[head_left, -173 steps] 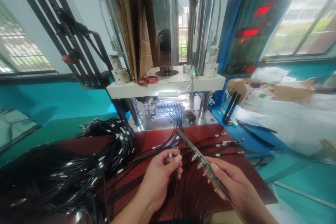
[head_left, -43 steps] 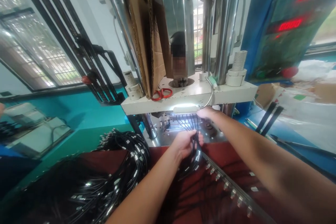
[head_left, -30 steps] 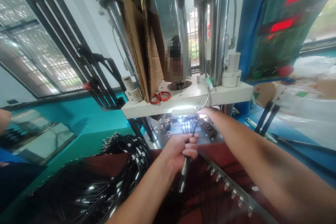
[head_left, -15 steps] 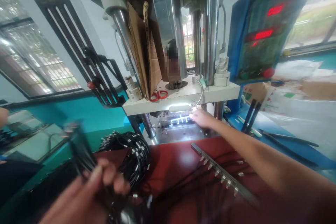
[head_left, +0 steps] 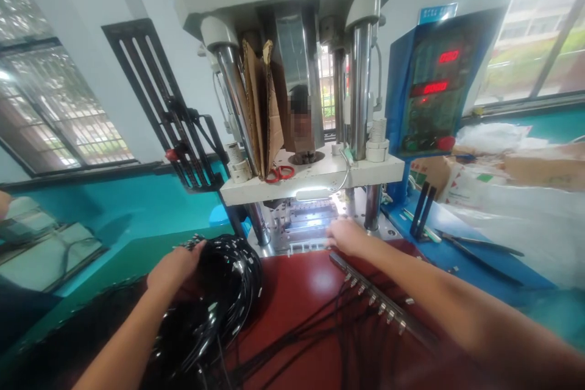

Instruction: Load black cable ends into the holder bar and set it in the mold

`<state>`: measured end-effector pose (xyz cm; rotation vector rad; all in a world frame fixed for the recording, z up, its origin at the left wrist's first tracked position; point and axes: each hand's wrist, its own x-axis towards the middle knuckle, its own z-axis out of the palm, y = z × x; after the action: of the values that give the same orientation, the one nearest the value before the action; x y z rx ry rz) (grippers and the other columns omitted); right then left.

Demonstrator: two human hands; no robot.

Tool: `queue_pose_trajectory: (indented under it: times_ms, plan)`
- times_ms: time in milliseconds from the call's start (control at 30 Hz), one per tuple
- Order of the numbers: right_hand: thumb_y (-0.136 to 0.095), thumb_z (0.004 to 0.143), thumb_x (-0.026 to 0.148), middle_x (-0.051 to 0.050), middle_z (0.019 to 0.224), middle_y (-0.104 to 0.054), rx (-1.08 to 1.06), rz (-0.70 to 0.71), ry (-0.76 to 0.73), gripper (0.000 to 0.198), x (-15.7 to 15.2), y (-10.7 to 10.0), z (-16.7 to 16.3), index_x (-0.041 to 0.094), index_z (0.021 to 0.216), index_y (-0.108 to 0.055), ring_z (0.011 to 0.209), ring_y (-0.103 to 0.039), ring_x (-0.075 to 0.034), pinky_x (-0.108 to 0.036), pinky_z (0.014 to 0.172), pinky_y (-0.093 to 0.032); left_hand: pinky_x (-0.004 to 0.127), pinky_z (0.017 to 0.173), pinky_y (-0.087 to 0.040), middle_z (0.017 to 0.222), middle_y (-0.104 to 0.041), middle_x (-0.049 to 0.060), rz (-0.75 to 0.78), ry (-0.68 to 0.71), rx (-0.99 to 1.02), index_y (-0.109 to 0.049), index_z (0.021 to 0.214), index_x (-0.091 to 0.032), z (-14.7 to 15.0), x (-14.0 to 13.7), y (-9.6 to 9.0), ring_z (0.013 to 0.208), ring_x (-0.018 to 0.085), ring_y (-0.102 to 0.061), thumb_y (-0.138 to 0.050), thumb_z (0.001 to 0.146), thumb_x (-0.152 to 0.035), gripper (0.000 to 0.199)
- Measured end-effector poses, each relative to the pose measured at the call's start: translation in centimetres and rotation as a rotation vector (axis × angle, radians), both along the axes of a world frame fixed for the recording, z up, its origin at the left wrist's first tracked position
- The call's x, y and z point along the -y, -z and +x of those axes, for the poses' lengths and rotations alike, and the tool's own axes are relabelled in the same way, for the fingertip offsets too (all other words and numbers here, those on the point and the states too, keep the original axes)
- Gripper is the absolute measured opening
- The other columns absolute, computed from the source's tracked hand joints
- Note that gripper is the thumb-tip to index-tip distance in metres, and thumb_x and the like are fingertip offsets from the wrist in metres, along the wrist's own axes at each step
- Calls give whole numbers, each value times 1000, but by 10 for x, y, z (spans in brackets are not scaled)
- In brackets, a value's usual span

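At the coiled bundle of black cables [head_left: 247, 262] with small silvery ends, my left hand [head_left: 176, 265] is closed around some cable ends; its fingertips are partly hidden. My right hand [head_left: 345, 236] is in front of the press's lower opening, fingers closed on the right end of a white branched plastic strip [head_left: 304, 247]. That strip lies along the front edge of the lit metal mould area [head_left: 311, 220]. Below my right hand, a dark metal bar [head_left: 384, 298] with a row of small metal connectors rests on the red table, black cables running from it.
The press [head_left: 315, 180] stands ahead with steel columns; red scissors [head_left: 280, 174] and cardboard [head_left: 262, 109] sit on its plate. A blue control box [head_left: 439, 85] shows red digits. Long black tweezers [head_left: 484, 250] lie on a blue surface at right. Part of another person shows far left.
My left hand has brought its cables from the near left onto the coil. My right hand has drawn the white strip out of the mould towards me. The view has tilted up.
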<state>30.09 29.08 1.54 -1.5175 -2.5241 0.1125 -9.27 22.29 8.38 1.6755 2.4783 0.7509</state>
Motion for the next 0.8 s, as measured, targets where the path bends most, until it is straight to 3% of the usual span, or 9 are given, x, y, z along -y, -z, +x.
queue_pose_trajectory:
  times_ms: [67, 167, 233, 333, 433, 533, 667, 733, 800]
  plan:
    - [-66, 77, 41, -8, 87, -67, -27, 3, -17, 21, -2, -1, -4, 23, 86, -74, 93, -56, -27, -34, 81, -37, 55, 88, -37, 87, -60, 16, 86, 58, -121, -55, 78, -16, 16, 14, -1, 104, 41, -51, -45, 81, -49, 35]
    - [-74, 69, 39, -6, 92, -68, -101, 18, -68, 33, -2, -4, -21, 25, 98, -72, 90, -57, -24, -30, 74, -40, 40, 97, -36, 104, -58, 9, 222, 472, -253, -56, 94, -20, 56, 33, -3, 109, 26, -50, -39, 90, -39, 26]
    - [-74, 70, 35, -4, 85, -68, -157, 30, -111, 20, 2, -11, -35, 24, 88, -73, 84, -59, -21, -27, 69, -40, 34, 97, -38, 109, -56, 7, 251, 768, -261, -56, 100, -22, 85, 41, 0, 107, 20, -51, -39, 92, -33, 21]
    - [-65, 80, 27, -2, 77, -67, -260, 85, -134, 10, 15, -31, -41, 21, 75, -72, 76, -59, -16, -24, 68, -41, 32, 94, -40, 107, -56, 6, 264, 903, -210, -55, 100, -21, 117, 42, 4, 103, 18, -51, -39, 93, -27, 19]
    - [-56, 86, 24, -2, 85, -65, -373, 170, -78, 14, 47, -59, -8, 19, 82, -68, 82, -58, -15, -24, 74, -42, 33, 93, -41, 105, -56, 6, 246, 935, -167, -55, 100, -20, 138, 36, 6, 101, 18, -51, -39, 93, -26, 19]
    - [-52, 89, 29, -3, 91, -65, -533, 312, 115, 17, 110, -71, 63, 20, 86, -66, 87, -59, -17, -28, 80, -43, 33, 92, -42, 107, -56, 5, 168, 1050, -142, -56, 104, -22, 161, 25, 8, 101, 18, -52, -38, 92, -22, 22]
    - [-56, 82, 49, -2, 91, -67, -496, 372, 643, 19, 229, -30, 178, 33, 85, -64, 83, -63, -23, -34, 72, -47, 32, 94, -41, 114, -56, 4, 54, 1277, -111, -57, 111, -25, 199, 6, 20, 104, 19, -53, -37, 90, -17, 30]
    - [-53, 75, 62, -4, 88, -70, -371, 282, 902, 29, 281, 10, 227, 38, 85, -65, 76, -64, -29, -40, 59, -47, 31, 95, -40, 118, -54, 4, -20, 1342, -101, -56, 116, -26, 215, -4, 29, 105, 19, -54, -40, 88, -16, 34]
    - [-56, 67, 65, -7, 84, -72, -349, 89, 941, 31, 312, 45, 257, 37, 74, -68, 75, -66, -32, -43, 59, -48, 31, 93, -40, 119, -55, 5, -93, 1364, -103, -55, 119, -26, 226, -11, 36, 103, 20, -56, -45, 83, -13, 40]
